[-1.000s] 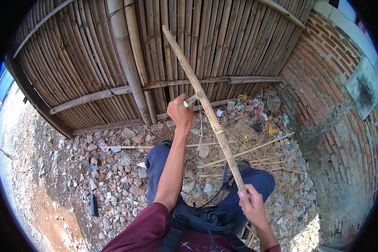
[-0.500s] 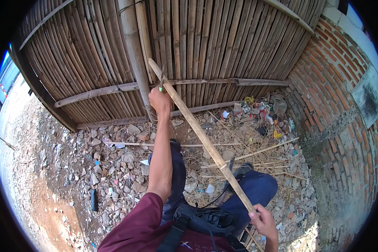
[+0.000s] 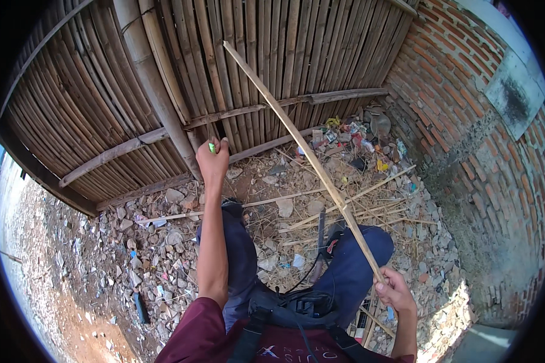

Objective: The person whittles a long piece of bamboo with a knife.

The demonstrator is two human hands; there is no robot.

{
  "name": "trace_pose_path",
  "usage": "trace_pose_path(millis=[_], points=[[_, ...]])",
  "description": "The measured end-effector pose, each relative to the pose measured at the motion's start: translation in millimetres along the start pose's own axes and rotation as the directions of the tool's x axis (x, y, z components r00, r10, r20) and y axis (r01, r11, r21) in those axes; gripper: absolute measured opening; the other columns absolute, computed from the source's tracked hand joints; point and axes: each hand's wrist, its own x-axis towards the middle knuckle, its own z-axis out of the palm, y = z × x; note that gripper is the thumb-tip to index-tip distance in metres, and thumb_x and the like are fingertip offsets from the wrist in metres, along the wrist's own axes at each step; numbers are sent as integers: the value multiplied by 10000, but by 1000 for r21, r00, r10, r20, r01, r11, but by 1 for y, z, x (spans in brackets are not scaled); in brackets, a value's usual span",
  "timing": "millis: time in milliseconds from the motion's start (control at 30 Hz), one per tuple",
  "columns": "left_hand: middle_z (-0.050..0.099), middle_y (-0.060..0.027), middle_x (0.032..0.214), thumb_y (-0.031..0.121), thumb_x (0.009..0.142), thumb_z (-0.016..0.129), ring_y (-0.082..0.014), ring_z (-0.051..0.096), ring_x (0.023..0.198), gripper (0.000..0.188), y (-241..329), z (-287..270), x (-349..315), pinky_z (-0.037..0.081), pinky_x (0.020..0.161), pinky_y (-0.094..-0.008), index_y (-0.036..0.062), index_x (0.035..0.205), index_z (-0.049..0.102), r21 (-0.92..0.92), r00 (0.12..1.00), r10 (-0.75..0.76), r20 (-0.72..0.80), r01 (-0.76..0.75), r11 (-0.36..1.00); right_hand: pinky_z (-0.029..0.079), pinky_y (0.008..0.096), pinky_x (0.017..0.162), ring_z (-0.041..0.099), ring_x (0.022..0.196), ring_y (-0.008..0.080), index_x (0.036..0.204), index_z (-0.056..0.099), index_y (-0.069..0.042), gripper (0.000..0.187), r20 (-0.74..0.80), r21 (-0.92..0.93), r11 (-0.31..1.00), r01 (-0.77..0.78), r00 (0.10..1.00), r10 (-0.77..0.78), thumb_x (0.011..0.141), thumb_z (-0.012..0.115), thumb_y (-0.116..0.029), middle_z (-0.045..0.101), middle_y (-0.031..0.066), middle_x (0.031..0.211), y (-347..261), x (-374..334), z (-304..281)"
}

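A long, pale split bamboo strip slants upward to the left in front of me. My right hand is closed around its lower end, thumb and fingers pinching it above my right knee. My left arm stretches forward, and my left hand makes a fist around a small knife with a bright green handle. The knife's thin blade is hard to make out against the fence. This hand is left of the strip and apart from it. Between my legs stands a dark, flat metal blade, its lower part hidden.
A bamboo-slat fence with a thick bamboo post rises ahead. On the right is a worn brick wall. Rubble, litter and several thin bamboo strips cover the ground. A dark, oblong object lies at left.
The knife has come away from the bamboo strip, and my left hand has moved lower and left. The strip's far end reaches higher in view. My view has shifted toward the brick wall.
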Motion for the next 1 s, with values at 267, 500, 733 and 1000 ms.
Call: trace_pose_path(millis=[267, 500, 733, 1000], points=[[715, -191, 812, 45, 796, 743, -439, 700, 737, 121, 82, 44, -137, 546, 647, -498, 18, 888, 669, -95, 878, 418, 234, -407, 908, 315, 203, 417, 344, 477, 16, 1309, 614, -21, 317, 76, 60, 997, 55, 995, -59, 1156, 536, -288, 411, -71, 670, -4, 51, 43], [678, -160, 772, 45, 723, 766, -414, 684, 703, 174, 94, 43, -164, 519, 615, -496, 56, 852, 650, -85, 826, 451, 338, -450, 889, 370, 200, 429, 357, 506, 20, 1313, 595, -21, 388, 211, 147, 989, 15, 976, -46, 1197, 437, -356, 394, -68, 704, 7, 62, 49], [675, -175, 767, 22, 721, 751, -421, 683, 707, 166, 108, 35, -179, 522, 618, -478, 58, 868, 681, -24, 814, 409, 413, -440, 898, 275, 195, 405, 330, 489, 12, 1289, 568, -4, 403, 241, 173, 983, 63, 965, -105, 1192, 471, -383, 376, -64, 685, 8, 76, 49], [685, -98, 722, 70, 735, 786, -361, 684, 655, 194, 111, 36, -189, 484, 574, -472, 110, 836, 625, 60, 816, 395, 422, -460, 886, 271, 191, 457, 320, 521, 8, 1273, 582, -20, 382, 200, 156, 976, 154, 962, -184, 1192, 468, -376, 359, -78, 688, -4, 82, 58]])
